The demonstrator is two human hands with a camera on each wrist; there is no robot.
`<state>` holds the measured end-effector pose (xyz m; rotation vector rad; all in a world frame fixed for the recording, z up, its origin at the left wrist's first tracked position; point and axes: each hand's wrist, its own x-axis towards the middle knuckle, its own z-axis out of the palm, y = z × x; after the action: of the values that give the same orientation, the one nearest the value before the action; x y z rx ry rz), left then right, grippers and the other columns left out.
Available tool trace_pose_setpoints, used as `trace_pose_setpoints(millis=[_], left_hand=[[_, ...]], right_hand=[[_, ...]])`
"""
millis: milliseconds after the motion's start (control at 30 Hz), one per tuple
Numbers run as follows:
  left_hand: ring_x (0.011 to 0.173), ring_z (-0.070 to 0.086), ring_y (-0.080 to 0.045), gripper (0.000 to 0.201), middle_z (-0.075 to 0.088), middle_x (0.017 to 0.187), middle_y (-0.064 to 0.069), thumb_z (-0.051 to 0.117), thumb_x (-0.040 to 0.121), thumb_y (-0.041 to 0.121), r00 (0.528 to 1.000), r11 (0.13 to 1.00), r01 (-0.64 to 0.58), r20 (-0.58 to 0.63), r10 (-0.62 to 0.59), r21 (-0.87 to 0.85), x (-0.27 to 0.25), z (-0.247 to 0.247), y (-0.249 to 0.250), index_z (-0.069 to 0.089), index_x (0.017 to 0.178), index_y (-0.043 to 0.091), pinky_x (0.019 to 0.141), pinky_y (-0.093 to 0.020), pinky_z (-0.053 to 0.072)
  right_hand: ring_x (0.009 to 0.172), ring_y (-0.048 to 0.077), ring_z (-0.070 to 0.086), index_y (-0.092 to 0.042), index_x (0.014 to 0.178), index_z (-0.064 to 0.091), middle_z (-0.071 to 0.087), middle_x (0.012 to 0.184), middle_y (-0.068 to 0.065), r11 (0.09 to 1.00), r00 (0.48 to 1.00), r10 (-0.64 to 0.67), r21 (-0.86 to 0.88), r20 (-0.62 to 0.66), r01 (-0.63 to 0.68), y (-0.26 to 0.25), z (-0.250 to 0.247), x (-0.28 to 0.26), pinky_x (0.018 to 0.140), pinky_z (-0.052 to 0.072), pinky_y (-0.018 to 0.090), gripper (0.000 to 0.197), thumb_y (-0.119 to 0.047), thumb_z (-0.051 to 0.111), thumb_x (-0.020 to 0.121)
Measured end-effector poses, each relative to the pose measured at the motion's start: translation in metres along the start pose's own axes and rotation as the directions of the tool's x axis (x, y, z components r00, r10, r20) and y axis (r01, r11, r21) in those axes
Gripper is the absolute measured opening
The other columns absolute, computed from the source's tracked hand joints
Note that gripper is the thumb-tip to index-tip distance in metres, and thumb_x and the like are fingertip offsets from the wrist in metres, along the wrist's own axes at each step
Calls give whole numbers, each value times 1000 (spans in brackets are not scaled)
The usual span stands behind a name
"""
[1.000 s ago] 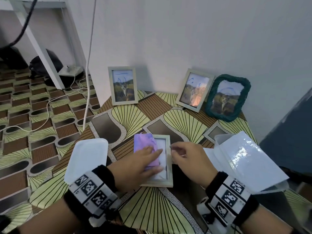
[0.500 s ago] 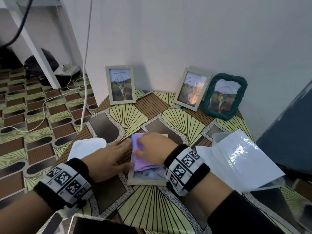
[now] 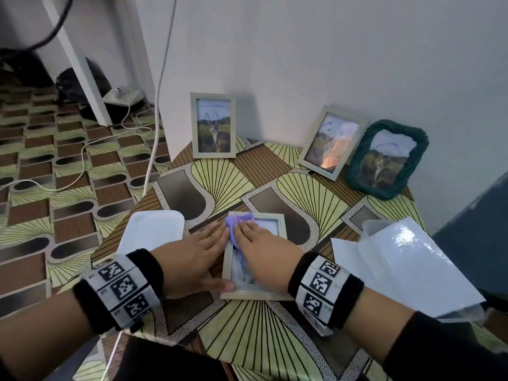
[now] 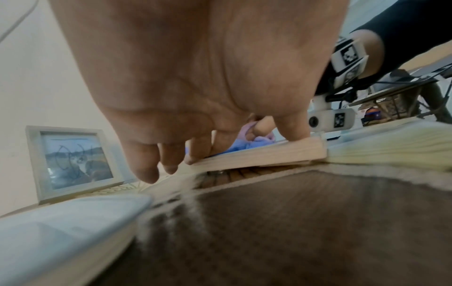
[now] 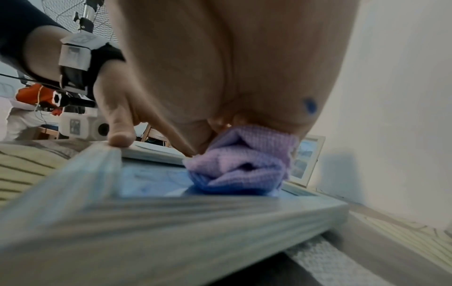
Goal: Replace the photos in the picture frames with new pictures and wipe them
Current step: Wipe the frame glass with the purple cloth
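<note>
A pale wooden picture frame (image 3: 253,295) lies flat, glass up, on the patterned table. My right hand (image 3: 261,243) lies over its upper half and holds a bunched purple cloth (image 3: 233,221) against the glass; the right wrist view shows the cloth (image 5: 239,166) gathered under the palm with the thumb against it. Alongside the frame's left edge lies my left hand (image 3: 198,251), fingers straight, its thumb on the near left corner. From the left wrist, the frame edge (image 4: 257,156) runs under those fingertips. The picture inside is mostly hidden.
Three frames with cat photos lean on the wall: a pale one (image 3: 214,126), a second pale one (image 3: 330,141) and a green woven one (image 3: 384,158). A white lid (image 3: 152,232) lies left of my hands. A clear plastic box with glossy sheets (image 3: 406,259) sits right.
One second ago my left hand pressed the cloth on the glass. Now my right hand has the cloth near the frame's top left, and my left hand steadies the frame's left edge.
</note>
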<state>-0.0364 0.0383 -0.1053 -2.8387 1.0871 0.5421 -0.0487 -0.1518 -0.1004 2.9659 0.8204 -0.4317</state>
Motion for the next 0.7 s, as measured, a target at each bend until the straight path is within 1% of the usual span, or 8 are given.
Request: trace_pose_setpoints(millis=[67,133,233,333,433,500,600,700], left_hand=[[145,-24,-13,109,-24,159,-2,26,81,82,1000,1000,-1,-5,1,29,-6,3,5,-22,150,13,114,-22,-10],[146,-24,-16,108,-24,158,-3,21,80,84,1000,997,-13,-14,14,74,-13,7,9,-21,150,14,115,-25,-11],[144,-28,-16,107,-25,157,-1,14,76,86,999,994,-31,-10,33,103,-22,12,14,-21,150,16,113,-28,-17],[139,-36,-10,103,-29,156,4,13,75,87,998,997,-63,6,62,35,-26,16,19,-27,145,22,112,-25,-20],[134,-41,1,103,-33,155,10,22,79,85,996,993,-92,-24,90,-70,-28,17,23,-28,147,26,106,-17,-25],[134,-40,3,105,-34,154,11,28,80,85,993,989,-108,-50,103,-103,-27,16,26,-26,149,25,108,-17,-22],[136,-38,1,107,-35,154,10,30,79,85,992,987,-121,-37,118,-107,-23,14,28,-25,149,26,114,-20,-16],[134,-39,3,110,-38,152,11,30,77,88,987,981,-162,-20,160,-107,-19,8,29,-29,147,27,111,-20,-19]], right_hand=[[151,27,4,-6,155,-1,3,164,14,998,999,-26,65,-23,27,4,-1,-7,120,12,36,81,-20,53,96],[151,24,7,-10,156,4,7,164,10,996,998,-55,63,-41,58,9,0,-14,118,18,36,78,-11,51,94],[151,24,9,-13,156,6,7,164,9,996,996,-89,5,-8,89,11,6,-25,118,21,39,79,-14,54,94],[152,24,3,-16,157,2,-1,165,9,992,992,-122,-40,33,123,15,12,-38,120,8,34,81,-19,56,96],[151,22,-4,-17,156,-2,-7,164,8,989,989,-141,-47,46,143,17,13,-52,120,0,32,78,-20,51,99],[151,21,-7,-19,156,-3,-10,164,6,987,987,-152,-47,50,154,14,15,-60,121,-2,34,72,-19,43,101],[151,19,-9,-21,156,-6,-11,164,4,990,990,-137,-21,39,137,9,20,-71,123,-1,37,67,-22,33,102],[151,15,-9,-24,156,-8,-9,164,0,994,995,-99,45,-4,99,8,24,-79,124,1,36,62,-34,25,104]])
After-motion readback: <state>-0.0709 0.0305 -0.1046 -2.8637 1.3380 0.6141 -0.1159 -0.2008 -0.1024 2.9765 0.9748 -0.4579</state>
